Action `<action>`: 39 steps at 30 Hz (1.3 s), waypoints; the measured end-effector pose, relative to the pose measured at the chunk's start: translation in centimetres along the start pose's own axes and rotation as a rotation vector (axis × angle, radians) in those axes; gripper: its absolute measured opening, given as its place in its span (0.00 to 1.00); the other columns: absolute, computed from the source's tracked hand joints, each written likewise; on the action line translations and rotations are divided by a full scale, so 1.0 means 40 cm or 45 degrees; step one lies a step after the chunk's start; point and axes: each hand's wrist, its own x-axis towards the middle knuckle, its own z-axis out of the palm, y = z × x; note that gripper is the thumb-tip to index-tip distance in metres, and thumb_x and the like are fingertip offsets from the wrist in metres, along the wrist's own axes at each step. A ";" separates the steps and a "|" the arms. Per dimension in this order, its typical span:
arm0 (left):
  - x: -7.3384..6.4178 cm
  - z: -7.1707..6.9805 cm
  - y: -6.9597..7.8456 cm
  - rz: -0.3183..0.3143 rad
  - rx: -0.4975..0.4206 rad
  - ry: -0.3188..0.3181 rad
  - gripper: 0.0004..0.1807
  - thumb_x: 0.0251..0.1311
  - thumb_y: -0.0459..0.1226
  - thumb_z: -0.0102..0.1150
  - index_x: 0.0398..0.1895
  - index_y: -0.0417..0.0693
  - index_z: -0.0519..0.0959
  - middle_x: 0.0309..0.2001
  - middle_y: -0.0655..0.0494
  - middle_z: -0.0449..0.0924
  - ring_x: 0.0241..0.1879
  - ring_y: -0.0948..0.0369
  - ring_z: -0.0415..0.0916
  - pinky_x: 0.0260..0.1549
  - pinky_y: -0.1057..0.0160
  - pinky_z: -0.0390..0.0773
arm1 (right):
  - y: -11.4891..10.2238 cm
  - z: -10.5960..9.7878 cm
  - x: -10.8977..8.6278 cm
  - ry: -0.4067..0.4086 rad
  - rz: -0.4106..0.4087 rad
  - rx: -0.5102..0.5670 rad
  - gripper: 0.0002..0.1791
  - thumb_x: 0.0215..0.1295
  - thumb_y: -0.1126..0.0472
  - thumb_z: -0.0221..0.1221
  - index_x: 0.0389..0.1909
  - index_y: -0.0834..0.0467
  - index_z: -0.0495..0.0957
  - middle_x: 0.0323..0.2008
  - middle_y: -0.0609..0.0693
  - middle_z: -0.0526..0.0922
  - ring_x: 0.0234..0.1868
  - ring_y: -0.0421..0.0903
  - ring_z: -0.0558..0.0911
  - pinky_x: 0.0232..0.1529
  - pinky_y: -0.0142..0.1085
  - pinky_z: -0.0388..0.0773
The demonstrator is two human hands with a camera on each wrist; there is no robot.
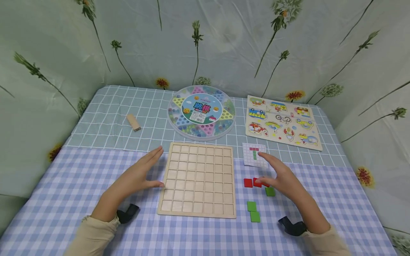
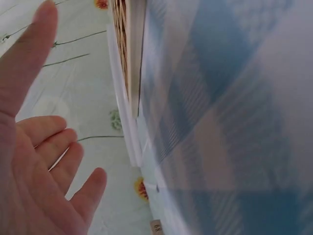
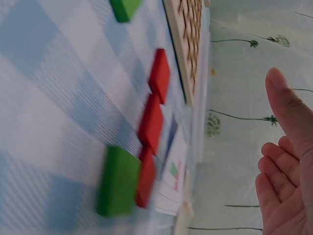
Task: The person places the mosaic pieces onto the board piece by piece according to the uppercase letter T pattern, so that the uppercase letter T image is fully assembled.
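A wooden grid board (image 1: 201, 180) lies flat on the checked cloth, its squares bare. Beside its left edge my left hand (image 1: 137, 176) hovers with fingers extended and thumb apart; nothing is in it. Over the right side my right hand (image 1: 282, 177) is likewise spread and holds nothing, partly covering the red square tiles (image 1: 248, 182). Green square tiles (image 1: 255, 216) lie nearer the front, and one green tile (image 3: 120, 181) sits beside the red row in the right wrist view. Above them is a pattern card (image 1: 250, 160) showing a red and green T.
Toward the back stands a round Chinese checkers box (image 1: 201, 112). A wooden vehicle puzzle (image 1: 282, 122) lies at the back right, and a small wooden block (image 1: 133, 122) at the back left. A flowered curtain (image 1: 224, 42) hangs behind the table.
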 end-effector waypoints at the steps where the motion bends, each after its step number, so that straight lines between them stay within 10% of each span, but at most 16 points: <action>1: -0.001 0.004 0.000 -0.010 -0.022 -0.014 0.58 0.38 0.54 0.67 0.69 0.40 0.47 0.69 0.47 0.43 0.66 0.48 0.45 0.58 0.48 0.55 | 0.000 0.007 -0.001 -0.009 0.004 0.010 0.46 0.41 0.56 0.71 0.64 0.57 0.61 0.59 0.57 0.66 0.59 0.56 0.63 0.52 0.53 0.66; 20: -0.009 0.052 -0.030 -0.019 -0.208 -0.129 0.53 0.40 0.51 0.67 0.66 0.33 0.53 0.66 0.39 0.51 0.64 0.45 0.49 0.58 0.48 0.53 | 0.014 0.092 -0.014 -0.240 0.127 0.107 0.37 0.44 0.59 0.70 0.59 0.60 0.68 0.56 0.55 0.70 0.57 0.53 0.67 0.54 0.47 0.65; 39: -0.015 0.067 -0.049 0.013 -0.214 -0.120 0.50 0.42 0.54 0.65 0.66 0.37 0.57 0.66 0.42 0.54 0.64 0.45 0.49 0.57 0.45 0.53 | 0.022 0.098 -0.012 -0.212 0.058 0.068 0.15 0.50 0.62 0.66 0.42 0.54 0.78 0.45 0.49 0.74 0.46 0.46 0.71 0.46 0.44 0.72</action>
